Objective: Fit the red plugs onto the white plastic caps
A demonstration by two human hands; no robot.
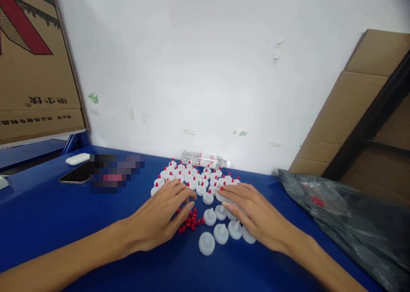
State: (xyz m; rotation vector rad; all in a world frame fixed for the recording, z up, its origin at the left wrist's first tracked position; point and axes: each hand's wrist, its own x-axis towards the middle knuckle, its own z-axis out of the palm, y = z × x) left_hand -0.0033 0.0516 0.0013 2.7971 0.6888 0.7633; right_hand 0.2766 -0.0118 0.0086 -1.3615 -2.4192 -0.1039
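Both of my hands lie palm down on a blue table (48,215). My left hand (160,217) has its fingers stretched out, the fingertips over a small heap of tiny red caps (192,221). My right hand (250,210) is also flat with fingers extended, resting on several white round plastic lids without red tips (213,230). Just beyond the fingertips sits a cluster of white lids with red tips fitted (195,176). Neither hand visibly grips anything.
A clear water bottle (205,159) lies on its side against the white wall. A phone (75,174) and a white case (77,158) lie at the left. A black plastic bag (346,223) fills the right. Cardboard boxes (32,61) stand at both sides.
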